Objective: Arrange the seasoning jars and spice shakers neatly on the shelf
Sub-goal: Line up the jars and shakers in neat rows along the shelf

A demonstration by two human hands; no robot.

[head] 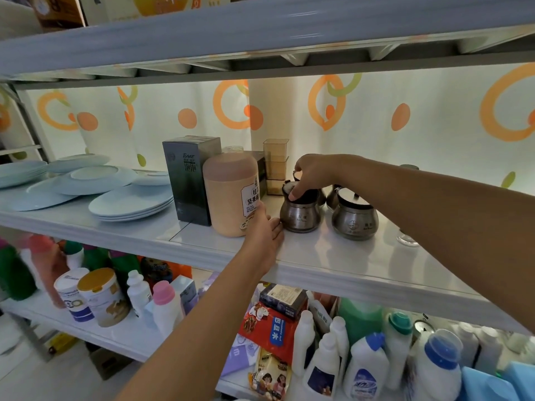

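Two steel seasoning jars stand on the white middle shelf (333, 256). My right hand (314, 176) grips the dark lid of the left steel jar (301, 217) from above. The right steel jar (354, 222) stands beside it, partly behind my forearm. More steel jars show behind them, mostly hidden. My left hand (263, 230) lies on the shelf, fingers resting against the base of a peach canister (231, 195) and close to the left jar. A stack of clear amber shaker boxes (275, 166) stands at the back.
A dark green box (189, 178) stands left of the canister, and stacks of pale blue plates (115, 189) fill the shelf's left. A clear glass (406, 240) sits under my right forearm. The lower shelf holds bottles, tins and snack packets. A patterned curtain hangs behind.
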